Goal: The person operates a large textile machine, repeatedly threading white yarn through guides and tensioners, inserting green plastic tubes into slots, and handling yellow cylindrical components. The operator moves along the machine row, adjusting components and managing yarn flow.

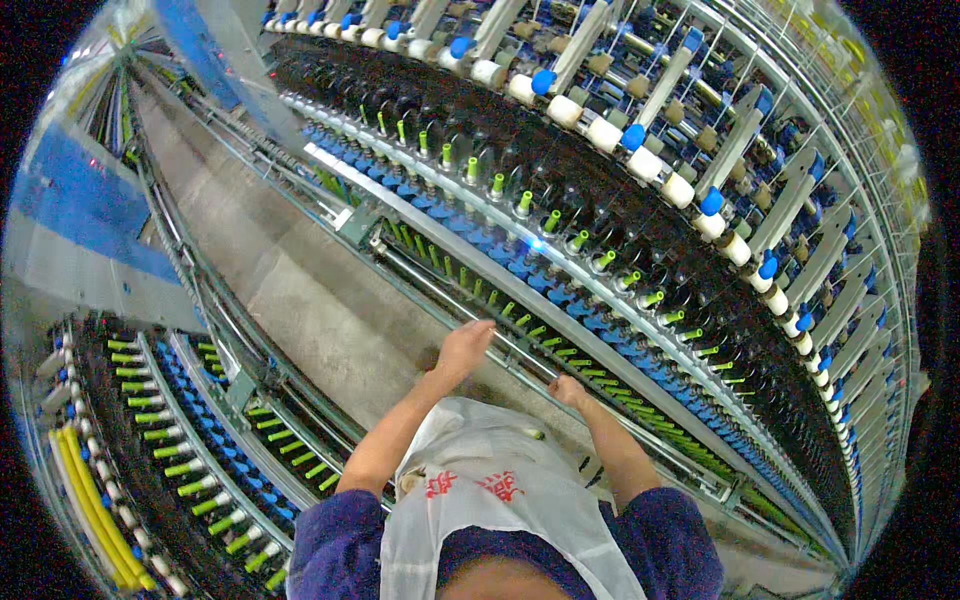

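Observation:
My left hand (466,346) reaches forward to the metal rail (428,278) along the lower front of a long spinning frame. Its fingers are closed together; whatever they may hold is too small to make out. My right hand (568,391), also closed, is at the same rail, lower and further right, and its grip is hidden. Just beyond the hands runs a lower row of green tubes (508,309). Above it, a row of blue parts (487,256) and an upper row of green tubes (525,203) on spindles follow the frame.
A white apron (470,440) with red markings covers my front, a green-tipped piece (537,434) on it. Concrete floor (300,270) forms a narrow aisle. White rollers (603,134) with blue caps line the frame's top. A second frame (235,400) stands at left, with yellow tubing (92,505).

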`<state>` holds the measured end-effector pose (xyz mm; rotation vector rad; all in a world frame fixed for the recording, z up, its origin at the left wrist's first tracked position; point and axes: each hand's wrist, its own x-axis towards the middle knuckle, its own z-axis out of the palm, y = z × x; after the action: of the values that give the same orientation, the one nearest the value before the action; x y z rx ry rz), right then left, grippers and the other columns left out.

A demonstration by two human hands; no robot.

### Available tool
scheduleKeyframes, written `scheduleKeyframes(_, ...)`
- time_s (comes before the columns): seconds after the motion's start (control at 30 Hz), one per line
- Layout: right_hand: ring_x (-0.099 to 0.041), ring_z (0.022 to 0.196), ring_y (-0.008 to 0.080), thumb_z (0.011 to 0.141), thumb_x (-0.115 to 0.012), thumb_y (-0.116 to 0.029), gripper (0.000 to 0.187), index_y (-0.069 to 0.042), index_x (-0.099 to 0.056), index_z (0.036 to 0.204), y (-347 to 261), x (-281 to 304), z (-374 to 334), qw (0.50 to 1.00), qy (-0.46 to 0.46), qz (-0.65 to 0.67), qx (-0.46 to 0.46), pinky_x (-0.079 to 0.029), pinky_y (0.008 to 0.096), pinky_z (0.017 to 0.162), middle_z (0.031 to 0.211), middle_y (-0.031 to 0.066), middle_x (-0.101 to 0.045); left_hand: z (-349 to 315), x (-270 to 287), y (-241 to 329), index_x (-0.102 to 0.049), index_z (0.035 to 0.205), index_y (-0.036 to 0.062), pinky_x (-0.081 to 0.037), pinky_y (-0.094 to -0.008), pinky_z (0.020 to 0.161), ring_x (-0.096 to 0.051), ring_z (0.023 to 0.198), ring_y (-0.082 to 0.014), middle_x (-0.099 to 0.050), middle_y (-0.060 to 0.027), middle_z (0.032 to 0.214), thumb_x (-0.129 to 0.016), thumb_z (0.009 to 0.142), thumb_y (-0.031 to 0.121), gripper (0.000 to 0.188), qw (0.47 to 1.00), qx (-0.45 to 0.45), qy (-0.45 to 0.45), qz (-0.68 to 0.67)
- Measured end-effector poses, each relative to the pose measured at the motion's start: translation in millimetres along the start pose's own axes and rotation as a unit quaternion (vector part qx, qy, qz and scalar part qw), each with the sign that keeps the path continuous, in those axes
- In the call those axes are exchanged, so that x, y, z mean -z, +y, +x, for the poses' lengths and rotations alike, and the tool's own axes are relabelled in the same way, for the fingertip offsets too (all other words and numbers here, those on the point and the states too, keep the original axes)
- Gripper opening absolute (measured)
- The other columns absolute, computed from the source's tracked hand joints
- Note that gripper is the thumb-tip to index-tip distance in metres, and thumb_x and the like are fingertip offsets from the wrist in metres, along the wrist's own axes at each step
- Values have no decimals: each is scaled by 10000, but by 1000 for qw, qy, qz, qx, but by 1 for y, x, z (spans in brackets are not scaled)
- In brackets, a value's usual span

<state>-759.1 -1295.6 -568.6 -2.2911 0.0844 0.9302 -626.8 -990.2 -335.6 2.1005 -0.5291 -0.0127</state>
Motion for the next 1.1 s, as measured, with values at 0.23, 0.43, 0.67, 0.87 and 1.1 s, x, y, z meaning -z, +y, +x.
scheduleKeyframes(0.23,-482,544,189,760,-550,-92,103,-50,-542,666,-1,-17,10,985,57,159,-42,-390,350,505,629,89,-512,98,-39,10,-614,964,51,-487,-448,695,-599,808,-373,-635,-164,933,-526,867,211,206,984,-126,-113,-61)
scheduleKeyframes(0.43,-456,493,93,719,-621,-74,27,-74,-637,698,-111,28,113,801,164,574,-40,-337,254,444,603,-13,-548,103,-14,-46,-615,996,83,-500,-466,682,-608,784,-375,-634,-166,926,-494,882,243,231,952,-71,-297,2)
scheduleKeyframes(0.67,-517,715,102,779,-614,-13,149,-102,-568,888,-147,57,257,562,292,758,-154,-396,236,587,864,4,-583,127,10,-89,-620,928,74,-492,-469,623,-606,711,-375,-626,-184,854,-548,846,176,149,949,-14,-312,34)
scheduleKeyframes(0.87,-531,798,129,824,-588,-55,121,-110,-565,929,-125,33,298,725,441,528,-39,-419,251,726,920,-3,-587,170,-20,-57,-587,1000,43,-484,-469,613,-607,740,-382,-620,-205,865,-536,853,140,184,949,-32,-312,18)
scheduleKeyframes(1.1,-555,847,140,852,-582,-194,127,-93,-625,916,-188,83,181,777,320,541,26,-437,290,778,843,11,-602,245,-114,-20,-349,1264,-11,-445,-477,747,-542,915,-434,-541,-250,1014,-492,897,100,409,989,-62,-83,-109)
